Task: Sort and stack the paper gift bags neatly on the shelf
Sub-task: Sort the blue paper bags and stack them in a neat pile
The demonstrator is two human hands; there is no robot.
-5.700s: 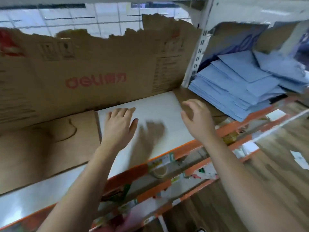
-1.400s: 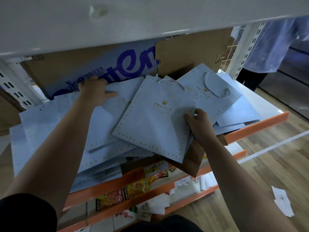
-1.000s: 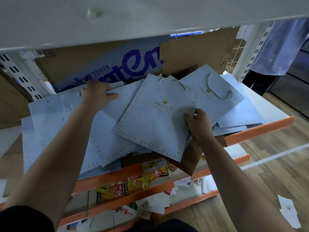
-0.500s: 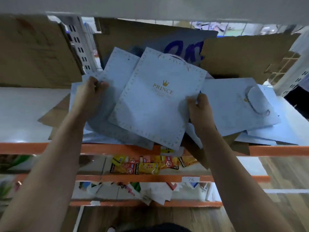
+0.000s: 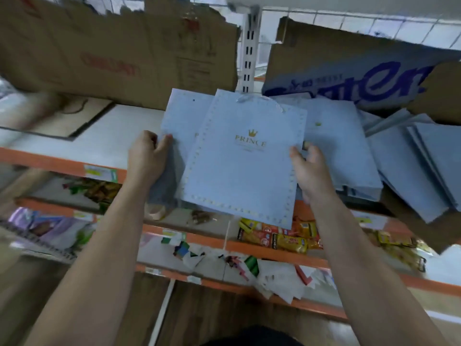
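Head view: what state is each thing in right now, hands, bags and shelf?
left hand: grips the lower bag at its left edge.
right hand: grips the PRINCE bag at its right edge.
PRINCE bag: on top, face up, overhanging the shelf front.
lower bag: offset left, not squared.
blue bag pile: fanned out, untidy, at right.
brown bag: flat on the shelf, at left.

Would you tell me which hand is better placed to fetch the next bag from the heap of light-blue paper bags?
Probably right: the right hand grips the light-blue PRINCE paper bag at its edge beside that heap; the left hand holds the far edge, by bare white shelf.
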